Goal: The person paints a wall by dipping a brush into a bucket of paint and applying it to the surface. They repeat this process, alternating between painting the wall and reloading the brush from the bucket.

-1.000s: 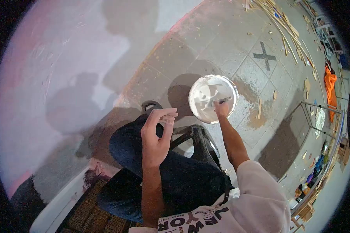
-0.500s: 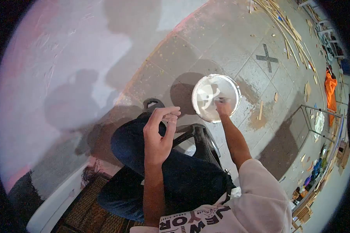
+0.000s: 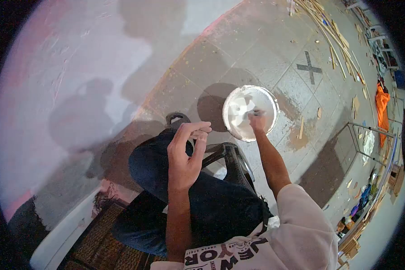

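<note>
My right hand (image 3: 257, 121) reaches down into a white bucket (image 3: 227, 123) whose rim and inner wall are coated with white material. Its fingers are closed, and a small dark part shows at them; what they hold is too blurred to name. Pale white material (image 3: 243, 104) lies inside the bucket. My left hand (image 3: 186, 153) is raised above my knee, left of the bucket, palm turned inward. Its fingers are loosely bent, the thumb lies close below them, and I see nothing in its grasp.
A dark stool-like frame (image 3: 231, 162) stands between my leg and the bucket. The wall (image 3: 76, 58) rises at left. Wood strips (image 3: 335, 36), scraps and a tape cross (image 3: 309, 68) lie on the tiled floor. A metal frame (image 3: 373, 157) and orange cloth (image 3: 382, 108) are at right.
My right hand has shifted very slightly upward inside the bucket. My left hand has moved a little to the right and up, with its fingers bent as before.
</note>
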Motion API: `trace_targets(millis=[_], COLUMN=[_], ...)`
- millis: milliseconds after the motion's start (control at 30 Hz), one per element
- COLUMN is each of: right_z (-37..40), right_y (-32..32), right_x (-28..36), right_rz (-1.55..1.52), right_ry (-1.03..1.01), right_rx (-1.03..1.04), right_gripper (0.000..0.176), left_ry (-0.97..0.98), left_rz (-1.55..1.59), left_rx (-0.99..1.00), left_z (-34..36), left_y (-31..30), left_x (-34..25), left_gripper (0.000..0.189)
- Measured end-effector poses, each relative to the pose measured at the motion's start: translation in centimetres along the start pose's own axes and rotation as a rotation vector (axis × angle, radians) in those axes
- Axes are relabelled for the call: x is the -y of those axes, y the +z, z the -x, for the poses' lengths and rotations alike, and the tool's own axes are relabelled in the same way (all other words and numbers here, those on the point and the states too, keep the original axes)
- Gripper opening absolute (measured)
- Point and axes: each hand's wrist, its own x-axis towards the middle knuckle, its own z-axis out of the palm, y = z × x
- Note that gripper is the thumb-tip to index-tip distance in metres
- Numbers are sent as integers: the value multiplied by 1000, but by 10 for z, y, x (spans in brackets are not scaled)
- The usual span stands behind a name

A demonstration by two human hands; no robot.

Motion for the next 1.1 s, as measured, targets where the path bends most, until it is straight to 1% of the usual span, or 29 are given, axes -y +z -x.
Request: trace_targets(millis=[100,200,300,400,500,600,700,800,900,1000,1067,1100], right_z=[18,14,13,22,21,10,36,36,51,40,22,15], right_y=[-20,-16,-13,-25,-23,-18,-40,-46,-55,-64,-63,-67], right_x=[38,17,13,39,21,11,59,56,74,53,14,7], right_rz=[-162,66,123,-326,59,112,-443,-390,-660,-972,-1206,-1316], right_ry=[235,-245,-193,306,-290,-250,217,220,152,498,473,452], right_rx=[115,-22,-102,108,-111,-55,57,42,-194,-149,80,197], right_gripper=[37,36,33,33,35,38,40,39,36,27,21,18], left_ry=[-1,-6,-1,-6,-14,25,21,24,19,84,118,137], left_rz=[-6,11,-8,-1,25,7,23,2,30,115,259,335], left_rx=[2,3,5,1,-3,-23,-32,-28,-47,-77,-120,-137], left_z=[1,1,1,2,2,0,1,1,4,10,20,26], left_y=[0,-1,-1,-1,-1,0,2,0,0,-2,-7,-9], left_x=[0,0,0,-1,-1,-1,-1,-3,-2,0,-10,-14], left_gripper=[18,18,19,19,19,21,21,20,20,19,19,19])
